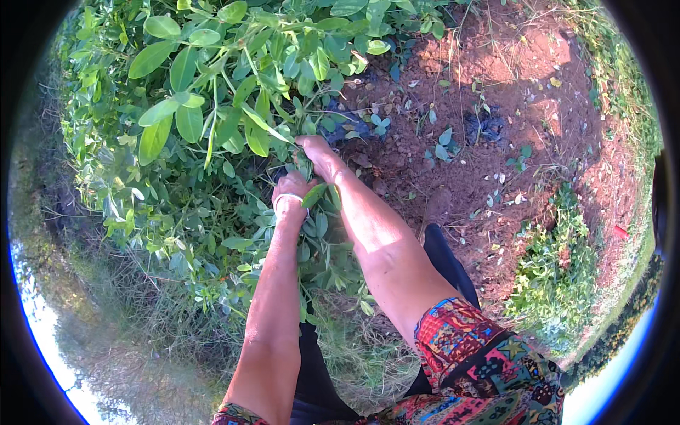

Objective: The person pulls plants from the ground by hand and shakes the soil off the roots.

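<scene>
My left hand (292, 186), with a white bangle at the wrist, is closed around a bunch of green stems of leafy plants that look like peanut plants (186, 119). Just above and to the right of it, my right hand (319, 154) grips the same bunch. Leafy tops spread up and left from my hands. More leafy stems (321, 249) hang below them, between my forearms. Foliage hides the stem bases and part of my fingers, so I cannot tell whether roots are in the soil.
Reddish bare soil (409, 164) with scattered leaves lies to the right. Dark bluish scraps (486, 126), perhaps plastic film, show on it. Leafy plants (558, 260) form a low clump at the right. A small red object (620, 232) lies beyond. Grass (350, 340) covers the ground by my legs.
</scene>
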The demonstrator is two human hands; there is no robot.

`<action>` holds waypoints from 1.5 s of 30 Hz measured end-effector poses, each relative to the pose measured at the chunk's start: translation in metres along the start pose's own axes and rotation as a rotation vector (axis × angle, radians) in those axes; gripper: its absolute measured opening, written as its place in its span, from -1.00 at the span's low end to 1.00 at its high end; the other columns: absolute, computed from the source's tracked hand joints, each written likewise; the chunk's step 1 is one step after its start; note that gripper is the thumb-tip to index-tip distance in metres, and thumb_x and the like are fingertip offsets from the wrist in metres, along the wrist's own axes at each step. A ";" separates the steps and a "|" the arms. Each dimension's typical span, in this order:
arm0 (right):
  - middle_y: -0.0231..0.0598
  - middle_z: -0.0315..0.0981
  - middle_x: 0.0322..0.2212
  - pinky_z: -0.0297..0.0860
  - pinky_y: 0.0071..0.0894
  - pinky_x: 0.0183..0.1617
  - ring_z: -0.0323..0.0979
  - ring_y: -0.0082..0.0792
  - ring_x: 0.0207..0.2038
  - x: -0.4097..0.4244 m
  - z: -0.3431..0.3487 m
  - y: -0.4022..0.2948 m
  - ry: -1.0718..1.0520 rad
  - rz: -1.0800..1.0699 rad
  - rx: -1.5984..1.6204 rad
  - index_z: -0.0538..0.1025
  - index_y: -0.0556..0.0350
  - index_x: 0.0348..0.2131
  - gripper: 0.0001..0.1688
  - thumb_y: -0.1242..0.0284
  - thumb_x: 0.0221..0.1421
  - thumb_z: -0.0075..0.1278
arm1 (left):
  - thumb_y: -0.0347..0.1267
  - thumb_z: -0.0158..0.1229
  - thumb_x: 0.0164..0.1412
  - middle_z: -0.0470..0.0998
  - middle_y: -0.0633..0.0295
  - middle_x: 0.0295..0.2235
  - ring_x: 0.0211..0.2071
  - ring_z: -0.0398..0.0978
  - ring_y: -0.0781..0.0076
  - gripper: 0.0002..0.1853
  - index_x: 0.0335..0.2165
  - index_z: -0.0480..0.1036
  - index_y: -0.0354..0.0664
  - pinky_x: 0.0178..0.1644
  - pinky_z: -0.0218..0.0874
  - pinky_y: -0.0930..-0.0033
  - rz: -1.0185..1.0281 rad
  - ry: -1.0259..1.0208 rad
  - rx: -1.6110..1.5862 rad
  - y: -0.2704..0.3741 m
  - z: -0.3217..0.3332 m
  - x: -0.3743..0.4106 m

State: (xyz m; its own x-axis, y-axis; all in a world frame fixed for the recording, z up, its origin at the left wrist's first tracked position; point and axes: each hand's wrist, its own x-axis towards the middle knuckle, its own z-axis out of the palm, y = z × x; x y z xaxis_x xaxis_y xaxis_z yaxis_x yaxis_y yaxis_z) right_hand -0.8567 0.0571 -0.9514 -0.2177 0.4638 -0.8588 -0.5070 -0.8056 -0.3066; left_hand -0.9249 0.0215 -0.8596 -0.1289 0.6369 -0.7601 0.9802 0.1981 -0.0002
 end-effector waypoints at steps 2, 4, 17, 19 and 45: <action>-0.22 0.38 -0.58 0.24 -0.31 -0.47 0.32 -0.36 -0.57 -0.026 0.008 0.003 0.012 0.060 -0.047 0.43 0.30 -0.43 -0.74 0.41 -0.07 -0.09 | -0.04 0.09 -0.12 0.46 -0.05 -0.37 -0.30 0.43 0.06 -0.50 -0.36 0.38 -0.26 -0.22 0.25 0.20 0.010 -0.010 0.038 -0.005 -0.005 -0.032; -0.25 0.39 -0.57 0.24 -0.33 -0.47 0.32 -0.41 -0.56 -0.091 -0.017 0.045 0.030 0.112 -0.095 0.44 0.28 -0.42 -0.74 0.40 -0.06 -0.07 | -0.09 0.09 -0.13 0.45 -0.09 -0.41 -0.31 0.42 0.02 -0.53 -0.37 0.36 -0.29 -0.23 0.24 0.16 -0.001 -0.099 0.010 -0.007 0.024 -0.104; -0.26 0.42 -0.56 0.29 -0.48 -0.41 0.36 -0.47 -0.54 -0.491 -0.066 -0.158 0.255 -0.343 -0.702 0.42 0.22 -0.32 -0.73 0.42 -0.06 -0.05 | -0.32 0.12 -0.02 0.36 0.08 -0.22 -0.28 0.40 0.39 -0.42 -0.05 0.12 -0.31 -0.19 0.24 0.38 0.825 -0.446 -0.877 0.084 -0.132 -0.366; 0.03 0.43 -0.46 0.32 -0.22 -0.24 0.42 -0.08 -0.33 -0.558 -0.091 -0.174 0.419 -0.612 -1.085 0.43 0.12 -0.27 -0.70 0.39 -0.06 -0.09 | -0.34 0.15 -0.07 0.35 0.09 -0.19 -0.27 0.42 0.33 -0.47 -0.10 0.22 -0.28 -0.24 0.27 0.40 0.784 -0.481 -0.947 0.078 -0.144 -0.372; -0.12 0.32 -0.56 0.25 -0.23 -0.51 0.31 -0.04 -0.53 -0.603 -0.213 -0.189 0.981 -1.081 -1.272 0.33 0.14 -0.27 -0.53 0.40 -0.29 0.04 | -0.07 0.23 -0.16 0.16 0.08 0.01 -0.05 0.19 0.37 -0.20 -0.04 0.17 -0.37 0.04 0.01 0.40 0.965 -1.165 -1.328 0.359 -0.138 -0.320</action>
State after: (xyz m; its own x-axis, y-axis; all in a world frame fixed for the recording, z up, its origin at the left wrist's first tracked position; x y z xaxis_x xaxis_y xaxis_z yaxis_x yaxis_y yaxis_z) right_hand -0.4517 -0.1489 -0.4637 0.4235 0.8989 0.1123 0.8211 -0.3286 -0.4668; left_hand -0.5529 -0.0086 -0.5268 0.9450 0.2640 -0.1933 -0.1148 0.8208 0.5596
